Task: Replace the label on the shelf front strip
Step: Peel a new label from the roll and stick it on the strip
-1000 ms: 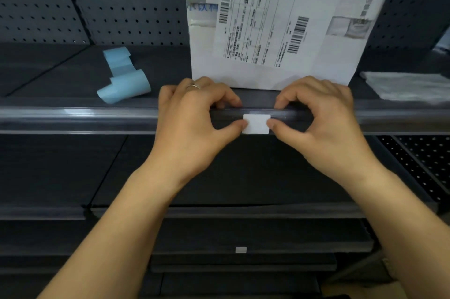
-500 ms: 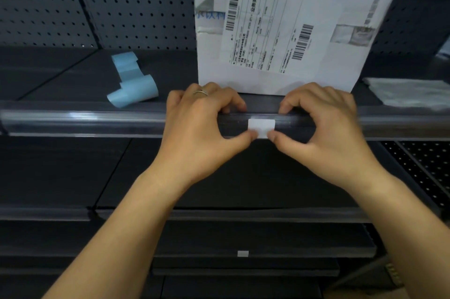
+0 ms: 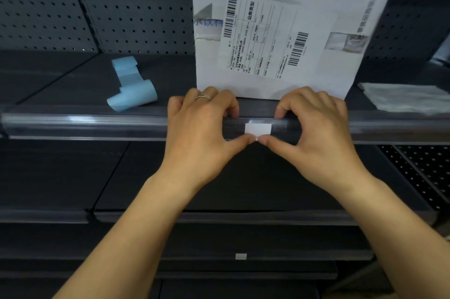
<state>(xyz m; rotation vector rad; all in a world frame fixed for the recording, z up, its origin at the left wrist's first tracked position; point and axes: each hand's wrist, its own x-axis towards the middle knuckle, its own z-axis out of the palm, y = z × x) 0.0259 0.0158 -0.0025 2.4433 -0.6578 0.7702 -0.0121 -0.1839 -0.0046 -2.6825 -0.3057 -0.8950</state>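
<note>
A small white label (image 3: 258,129) sits in the clear plastic front strip (image 3: 97,125) of a dark shelf. My left hand (image 3: 199,128) grips the strip just left of the label, fingers curled over its top edge and thumb under it. My right hand (image 3: 314,130) grips the strip on the label's right side the same way. Both thumb tips meet just below the label's lower edge.
A curled strip of pale blue backing paper (image 3: 132,89) lies on the shelf at the left. A white carton (image 3: 280,30) with shipping labels stands right behind my hands. A white cloth (image 3: 401,99) lies at the right. Another small label (image 3: 241,256) sits on a lower shelf strip.
My thumbs have slid from the label's sides to underneath it, meeting below its lower edge. The label now sits fully inside the strip.
</note>
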